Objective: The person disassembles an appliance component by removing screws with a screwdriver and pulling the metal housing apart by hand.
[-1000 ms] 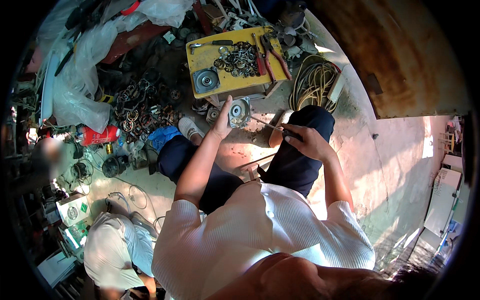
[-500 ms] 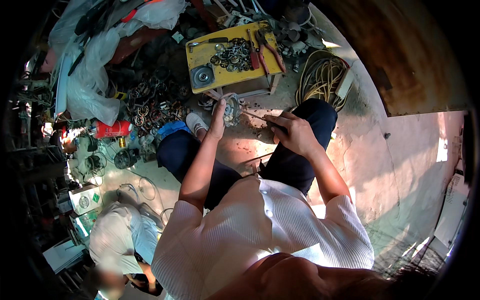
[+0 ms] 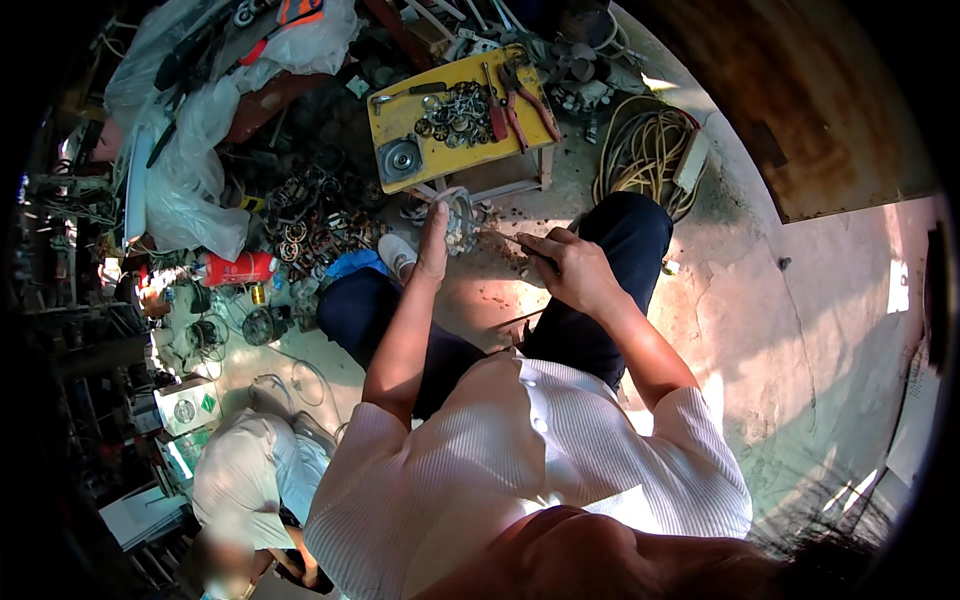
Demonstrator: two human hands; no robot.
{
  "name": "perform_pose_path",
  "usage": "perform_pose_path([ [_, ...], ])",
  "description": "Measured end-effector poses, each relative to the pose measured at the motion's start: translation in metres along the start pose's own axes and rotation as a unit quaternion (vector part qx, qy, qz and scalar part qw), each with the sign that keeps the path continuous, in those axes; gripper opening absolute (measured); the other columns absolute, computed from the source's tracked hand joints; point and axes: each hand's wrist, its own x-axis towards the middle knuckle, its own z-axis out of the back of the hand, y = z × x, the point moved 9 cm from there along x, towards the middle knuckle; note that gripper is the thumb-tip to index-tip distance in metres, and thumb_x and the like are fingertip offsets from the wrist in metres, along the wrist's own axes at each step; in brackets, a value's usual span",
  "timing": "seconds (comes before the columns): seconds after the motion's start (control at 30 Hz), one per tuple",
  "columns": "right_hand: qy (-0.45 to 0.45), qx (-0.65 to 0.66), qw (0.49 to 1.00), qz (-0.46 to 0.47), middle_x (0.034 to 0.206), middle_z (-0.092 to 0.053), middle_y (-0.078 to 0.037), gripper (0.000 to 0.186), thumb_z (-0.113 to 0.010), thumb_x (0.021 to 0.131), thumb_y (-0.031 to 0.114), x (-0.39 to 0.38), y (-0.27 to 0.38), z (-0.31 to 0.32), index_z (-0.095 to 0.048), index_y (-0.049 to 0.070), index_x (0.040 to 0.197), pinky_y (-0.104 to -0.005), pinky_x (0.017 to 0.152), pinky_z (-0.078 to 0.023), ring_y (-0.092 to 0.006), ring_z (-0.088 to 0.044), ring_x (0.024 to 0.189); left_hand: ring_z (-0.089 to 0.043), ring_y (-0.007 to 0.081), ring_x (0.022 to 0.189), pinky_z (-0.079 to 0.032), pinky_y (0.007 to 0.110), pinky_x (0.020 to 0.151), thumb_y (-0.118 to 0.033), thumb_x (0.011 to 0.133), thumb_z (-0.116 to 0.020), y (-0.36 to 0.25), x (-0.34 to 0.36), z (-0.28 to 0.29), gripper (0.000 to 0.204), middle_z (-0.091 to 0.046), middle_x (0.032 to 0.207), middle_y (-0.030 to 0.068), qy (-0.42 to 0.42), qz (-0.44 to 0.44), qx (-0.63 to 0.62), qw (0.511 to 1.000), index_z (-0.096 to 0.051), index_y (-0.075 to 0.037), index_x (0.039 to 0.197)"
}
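My left hand [image 3: 434, 245] is closed on the rim of a round, hollow metal housing [image 3: 461, 225], held tilted between my knees with its open side toward the right. In my right hand [image 3: 580, 270] is a thin-shafted tool [image 3: 508, 238], like a screwdriver. Its dark handle is mostly covered by my fingers, and the shaft points left at the housing; whether the tip touches it I cannot tell. Just beyond, a low yellow table [image 3: 455, 163] carries a square metal cover [image 3: 400, 158], a pile of metal rings [image 3: 462, 117], a red-handled screwdriver [image 3: 495, 110], pliers [image 3: 527, 105] and a ratchet wrench [image 3: 412, 91].
Coiled yellow cable [image 3: 645, 160] lies right of the table. Heaped metal parts [image 3: 300, 225], plastic sheeting [image 3: 200, 190] and a red cylinder [image 3: 238, 268] fill the left. A co-worker [image 3: 245, 475] bends down at lower left. A rusty panel [image 3: 810, 110] stands upper right.
The whole view has shifted slightly. My right hand and the tool have come a little nearer the housing; my left hand keeps its hold.
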Motion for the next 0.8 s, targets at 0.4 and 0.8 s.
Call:
perform_pose_path([
  [0.4,0.064,0.097,0.993,-0.027,0.097,-0.068,-0.022,0.033,-0.061,0.086,0.017,0.003,0.001,0.000,-0.068,0.009,0.117,-0.0439,0.083,-0.053,-0.0385,-0.066,0.092,-0.051,0.0252,0.122,-0.036,0.035,0.106,-0.058,0.086,-0.066,-0.029,-0.012,-0.008,0.072,-0.056,0.128,0.0132,0.014,-0.111,0.220,0.969,-0.052,-0.006,0.133],
  [0.8,0.013,-0.035,0.991,-0.126,0.090,-0.070,-0.020,0.022,-0.062,0.086,0.023,0.025,-0.076,-0.037,-0.071,0.009,0.100,-0.0455,0.075,-0.055,-0.0365,-0.068,0.083,-0.046,0.0288,0.126,-0.016,0.061,0.117,-0.028,0.048,-0.092,-0.016,0.002,-0.050,0.096,-0.051,0.132,0.0021,0.052,-0.262,0.619,0.738,-0.050,-0.018,0.134],
])
